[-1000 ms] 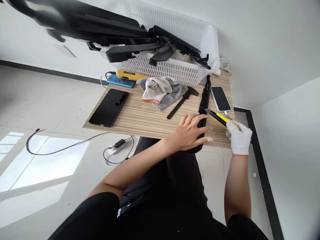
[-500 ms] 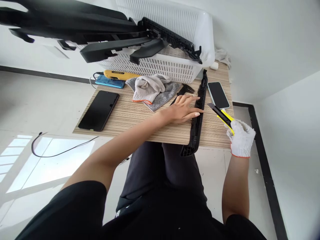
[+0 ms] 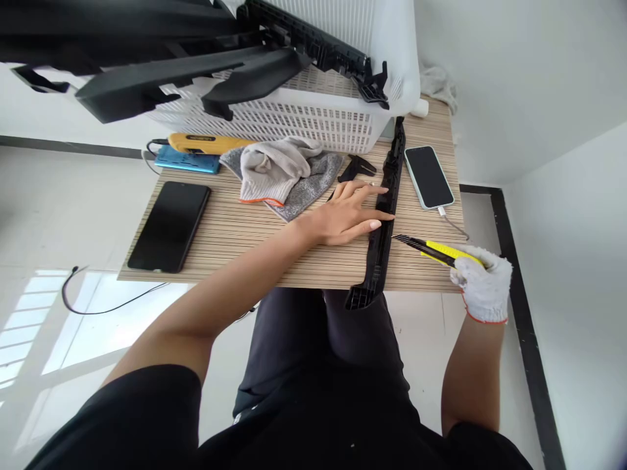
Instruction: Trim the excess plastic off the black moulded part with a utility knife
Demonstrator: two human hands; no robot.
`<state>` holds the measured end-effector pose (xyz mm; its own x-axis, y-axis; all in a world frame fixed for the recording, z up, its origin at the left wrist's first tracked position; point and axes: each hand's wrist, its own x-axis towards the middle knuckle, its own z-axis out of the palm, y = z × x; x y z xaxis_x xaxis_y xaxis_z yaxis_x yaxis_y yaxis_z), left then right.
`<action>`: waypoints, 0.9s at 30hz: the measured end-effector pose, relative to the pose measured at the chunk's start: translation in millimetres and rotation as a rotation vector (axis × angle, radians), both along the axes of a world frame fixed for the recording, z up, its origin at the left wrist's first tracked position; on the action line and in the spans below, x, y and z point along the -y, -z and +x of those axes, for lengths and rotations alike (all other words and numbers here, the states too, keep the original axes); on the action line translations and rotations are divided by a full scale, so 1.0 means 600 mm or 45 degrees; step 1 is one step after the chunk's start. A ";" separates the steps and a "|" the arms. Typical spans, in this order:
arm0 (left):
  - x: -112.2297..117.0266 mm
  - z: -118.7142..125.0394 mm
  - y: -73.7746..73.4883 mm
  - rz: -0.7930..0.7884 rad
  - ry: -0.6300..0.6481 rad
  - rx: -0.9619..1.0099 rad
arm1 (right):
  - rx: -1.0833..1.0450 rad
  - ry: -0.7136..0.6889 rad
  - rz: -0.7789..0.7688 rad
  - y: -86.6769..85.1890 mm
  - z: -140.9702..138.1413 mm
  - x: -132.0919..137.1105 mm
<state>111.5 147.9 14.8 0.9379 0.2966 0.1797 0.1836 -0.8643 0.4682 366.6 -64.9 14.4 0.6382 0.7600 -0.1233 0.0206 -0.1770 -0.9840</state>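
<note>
A long black plastic trim piece [image 3: 379, 245] lies lengthwise on the wooden table, its near end jutting past the front edge. Bare and with fingers spread, my left hand [image 3: 349, 212] rests on it, the fingertips touching its middle. My right hand [image 3: 482, 277] wears a white knit glove and is closed around a yellow and black utility knife [image 3: 441, 251]. The knife's blade is out, pointing left, and its tip is at the right edge of the trim piece; whether it touches I cannot tell.
Behind stands a white plastic basket [image 3: 337, 130] with large black plastic parts [image 3: 196, 72] sticking out leftward. Grey-white gloves [image 3: 279, 170], a black caliper [image 3: 357, 168], a yellow tool [image 3: 210, 143] on a blue case [image 3: 186, 160], a black phone [image 3: 169, 225] and a charging phone [image 3: 429, 177] lie on the table [image 3: 235, 241].
My right hand has moved slightly down and right, and the knife has turned flatter, its tip now beside the trim piece. My left hand stays on the piece. The camera view has shifted.
</note>
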 end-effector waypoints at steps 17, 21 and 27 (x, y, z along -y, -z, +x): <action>0.016 0.003 0.003 -0.113 -0.093 0.027 | 0.325 -0.027 -0.228 -0.009 -0.013 -0.005; 0.016 0.005 0.004 -0.138 -0.052 0.030 | 0.349 -0.020 -0.214 -0.009 -0.016 -0.007; 0.017 0.006 0.008 -0.134 -0.083 0.045 | 0.359 -0.054 -0.267 -0.008 -0.012 -0.005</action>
<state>115.2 138.0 10.0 0.9096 0.3759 0.1770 0.2198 -0.7968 0.5629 359.6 -62.1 19.3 0.6374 0.7636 -0.1029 0.2980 -0.3675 -0.8810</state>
